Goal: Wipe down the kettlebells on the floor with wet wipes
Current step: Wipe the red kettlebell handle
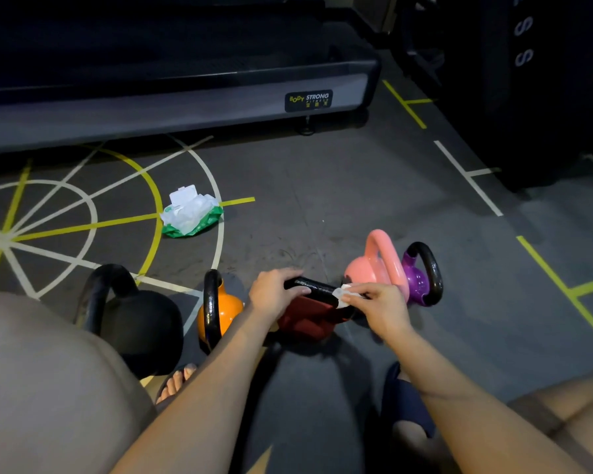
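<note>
Currently left hand [274, 295] grips the black handle [314, 287] of the red kettlebell [305, 321], likely steadying it on the floor [322, 186]; right hand [382, 302] pinches a wet wipe [343, 295] against the handle's other end to rub it. Wipes pack [190, 213] lies well apart, lid up, presumably for refills.

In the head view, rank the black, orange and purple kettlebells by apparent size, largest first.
1. black kettlebell, clearly largest.
2. orange kettlebell and purple kettlebell: these look alike, and the purple one sits farther away, so I leave them unranked.
</note>
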A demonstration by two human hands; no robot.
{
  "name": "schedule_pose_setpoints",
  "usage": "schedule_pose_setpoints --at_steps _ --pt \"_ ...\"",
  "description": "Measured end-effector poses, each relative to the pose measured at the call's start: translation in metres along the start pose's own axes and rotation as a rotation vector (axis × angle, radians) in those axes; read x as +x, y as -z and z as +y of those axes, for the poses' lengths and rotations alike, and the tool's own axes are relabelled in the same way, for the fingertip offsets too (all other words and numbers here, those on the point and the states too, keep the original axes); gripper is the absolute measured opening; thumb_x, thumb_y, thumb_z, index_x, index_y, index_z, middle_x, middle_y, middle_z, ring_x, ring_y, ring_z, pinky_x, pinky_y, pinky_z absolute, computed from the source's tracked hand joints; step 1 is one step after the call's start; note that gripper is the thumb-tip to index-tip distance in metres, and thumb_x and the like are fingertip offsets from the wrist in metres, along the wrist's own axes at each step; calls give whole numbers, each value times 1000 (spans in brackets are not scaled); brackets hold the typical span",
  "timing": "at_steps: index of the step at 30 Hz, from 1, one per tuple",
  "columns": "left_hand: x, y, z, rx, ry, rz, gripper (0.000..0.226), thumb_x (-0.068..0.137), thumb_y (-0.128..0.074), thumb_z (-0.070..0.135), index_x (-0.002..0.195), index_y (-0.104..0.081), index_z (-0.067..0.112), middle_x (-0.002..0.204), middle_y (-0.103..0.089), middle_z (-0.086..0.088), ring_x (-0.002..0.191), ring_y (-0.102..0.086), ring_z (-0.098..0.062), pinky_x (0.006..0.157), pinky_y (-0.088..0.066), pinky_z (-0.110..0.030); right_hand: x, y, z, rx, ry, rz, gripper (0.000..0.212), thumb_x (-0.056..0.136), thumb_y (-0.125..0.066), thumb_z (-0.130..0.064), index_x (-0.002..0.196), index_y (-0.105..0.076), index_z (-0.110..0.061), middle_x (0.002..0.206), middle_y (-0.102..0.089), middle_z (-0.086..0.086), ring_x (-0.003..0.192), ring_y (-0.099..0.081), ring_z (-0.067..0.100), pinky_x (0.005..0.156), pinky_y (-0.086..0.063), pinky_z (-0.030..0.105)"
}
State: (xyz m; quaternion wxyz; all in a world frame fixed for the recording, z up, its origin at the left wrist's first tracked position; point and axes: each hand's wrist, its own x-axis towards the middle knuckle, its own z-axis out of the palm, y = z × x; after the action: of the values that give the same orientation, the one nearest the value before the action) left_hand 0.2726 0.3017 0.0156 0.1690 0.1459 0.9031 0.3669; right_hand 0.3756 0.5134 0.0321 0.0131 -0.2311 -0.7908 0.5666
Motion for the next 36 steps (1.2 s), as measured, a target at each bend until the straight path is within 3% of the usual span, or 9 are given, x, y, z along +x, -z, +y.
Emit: schedule_pose_setpoints --at_steps 4,8,13,17,20,23,26,30,36 --pt "-1 1 -4 -37 2 4 48 80 -80 45 125 -71 32 135 -65 9 131 -55 -16 113 -37 -32 0 7 4 0 -75 -12 27 75 -81 2 66 -79 -24 92 -78 -1 93 -72 12 94 -54 31" --pt "-1 1 -4 -59 -1 12 47 79 -81 44 124 -72 33 135 -65 9 131 -55 -17 112 -39 -33 0 11 11 -29 -181 37 26 77 -75 10 72 -75 -16 91 -75 7 74 -70 3 76 -56 16" --pt "-2 2 -3 -88 -10 17 45 80 -83 39 122 -73 29 133 -66 6 128 -57 -13 110 -39 -26 -1 11 40 -151 -256 45 25 70 -81 1 65 -77 -23 75 -76 1 80 -73 27 81 -59 41" --pt "-3 3 -2 -90 -6 12 45 80 -82 39 123 -73 29 135 -65 5 130 -56 -13 112 -36 -26 1 2 37 -89 -302 102 27 64 -83 7 64 -70 -16 75 -74 8 72 -66 23 68 -53 34" --pt "-3 3 -1 -97 -3 11 45 80 -82 39 123 -73 29 135 -65 5 130 -56 -13 112 -36 -25 2 1 39 3 -359 103 29 67 -78 14 76 -66 -10 87 -74 17 78 -68 24 79 -57 40" --pt "-3 4 -1 -105 -6 4 44 79 -83 38 122 -73 29 134 -66 5 129 -56 -12 112 -36 -23 6 1 42 40 -418 96 31 69 -76 17 80 -67 -10 95 -72 24 90 -71 36 87 -59 48" --pt "-4 5 1 -124 7 13 44 78 -84 36 120 -74 28 133 -66 5 128 -57 -11 108 -34 -18 13 4 36 105 -477 32 32 71 -71 24 81 -66 -6 93 -68 26 86 -69 36 77 -62 37" --pt "-5 6 3 -136 13 8 45 79 -84 35 121 -74 27 134 -65 5 129 -56 -11 112 -34 -21 23 10 27 124 -573 -78 30 77 -63 26 96 -66 4 98 -69 28 90 -71 40 76 -62 36" --pt "-6 6 4 -153 27 -2 44 79 -84 33 121 -73 29 136 -64 4 130 -55 -10 112 -31 -20 27 6 26 125 -603 -95 27 80 -54 30 97 -62 10 80 -66 22 73 -67 32 54 -60 25"
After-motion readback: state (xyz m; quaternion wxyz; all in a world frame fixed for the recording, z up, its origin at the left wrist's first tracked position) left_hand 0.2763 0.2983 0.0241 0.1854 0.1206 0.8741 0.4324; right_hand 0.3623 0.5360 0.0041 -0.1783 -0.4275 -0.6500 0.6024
